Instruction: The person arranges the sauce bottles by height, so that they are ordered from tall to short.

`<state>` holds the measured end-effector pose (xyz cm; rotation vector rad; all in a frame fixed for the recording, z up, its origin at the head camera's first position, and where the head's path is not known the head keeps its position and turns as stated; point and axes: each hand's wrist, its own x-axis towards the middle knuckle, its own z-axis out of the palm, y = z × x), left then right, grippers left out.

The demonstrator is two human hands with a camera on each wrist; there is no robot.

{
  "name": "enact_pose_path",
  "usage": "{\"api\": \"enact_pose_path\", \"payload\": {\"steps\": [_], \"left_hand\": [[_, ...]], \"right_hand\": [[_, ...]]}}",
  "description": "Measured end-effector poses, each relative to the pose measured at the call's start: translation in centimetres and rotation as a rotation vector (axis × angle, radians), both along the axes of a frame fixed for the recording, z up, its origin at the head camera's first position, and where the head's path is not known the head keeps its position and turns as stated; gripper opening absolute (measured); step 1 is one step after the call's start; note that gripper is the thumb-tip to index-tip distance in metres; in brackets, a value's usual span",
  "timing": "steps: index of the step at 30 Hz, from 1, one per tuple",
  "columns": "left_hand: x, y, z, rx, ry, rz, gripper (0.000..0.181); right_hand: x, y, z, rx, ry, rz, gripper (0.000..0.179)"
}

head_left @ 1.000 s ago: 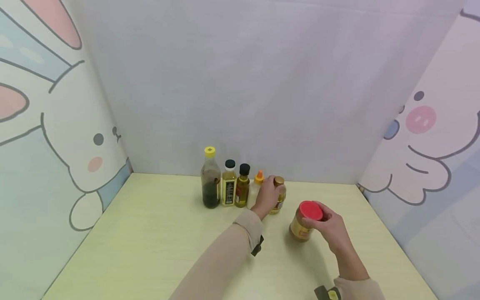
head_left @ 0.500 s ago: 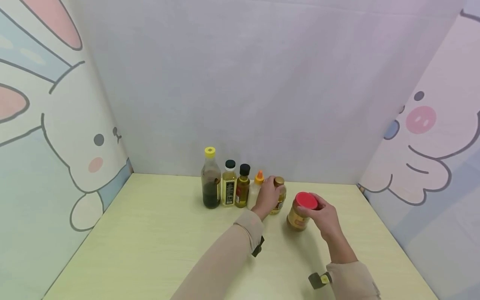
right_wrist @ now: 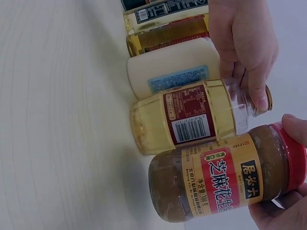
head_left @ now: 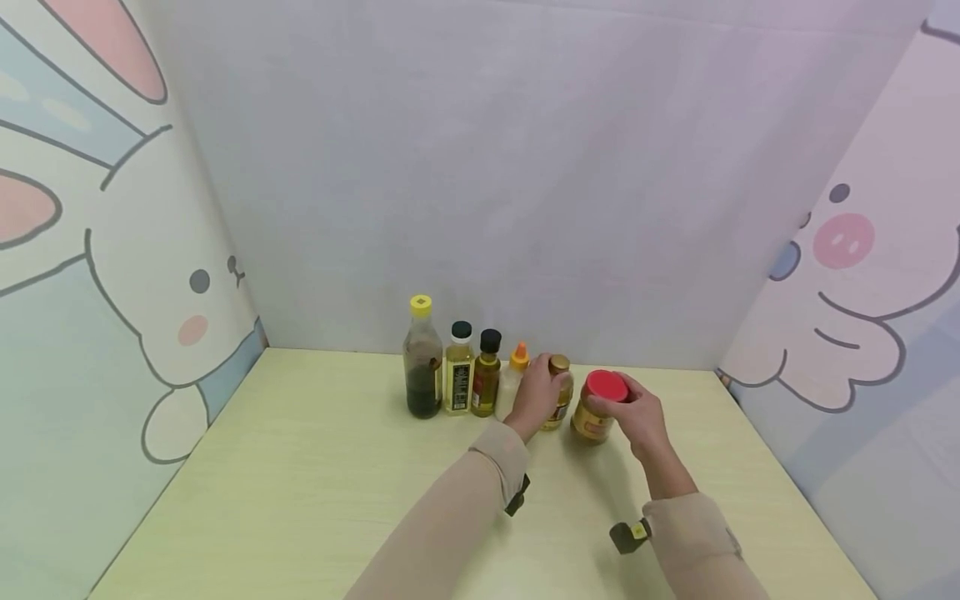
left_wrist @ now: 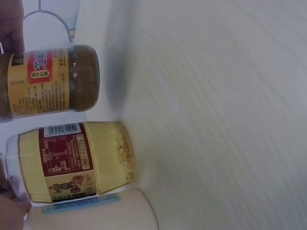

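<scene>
My right hand (head_left: 642, 417) grips a brown sesame peanut butter jar (head_left: 592, 425) by its red lid, thumb on one side and fingers on the other. The jar hangs upright and close over the table, just right of a small oil bottle (head_left: 564, 390) with a gold cap. My left hand (head_left: 534, 392) holds that oil bottle by the neck, its thumb lying along the neck in the right wrist view. Pale yellow oil and a maroon label (right_wrist: 188, 114) show there. A white squeeze bottle (head_left: 507, 390) with an orange tip stands left of the oil bottle, partly hidden by my left hand.
Left of the squeeze bottle, a row continues with a black-capped oil bottle (head_left: 485, 387), another oil bottle (head_left: 459, 383) with a dark cap, and a tall yellow-capped bottle (head_left: 423, 367) of dark liquid. A pale wall (head_left: 465, 208) rises behind the table (head_left: 315, 483).
My right hand has carried the peanut butter jar away from me and leftward, up beside the gold-capped oil bottle. The left hand has stayed on the oil bottle's neck.
</scene>
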<state>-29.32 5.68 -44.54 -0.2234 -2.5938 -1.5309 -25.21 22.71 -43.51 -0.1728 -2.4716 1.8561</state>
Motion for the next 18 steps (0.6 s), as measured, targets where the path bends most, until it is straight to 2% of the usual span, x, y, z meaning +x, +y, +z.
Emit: {"api": "enact_pose_path", "payload": {"steps": [8,18], "left_hand": [[0.2,0.1,0.0,0.011,0.033,0.007,0.037],[0.3,0.2,0.1,0.027,0.029,0.018,0.038]], "right_hand": [[-1.2,-0.7,-0.4,-0.008,0.02,-0.055,0.077],[-2.1,-1.1,-1.0,0.009,0.024,-0.103,0.078]]}}
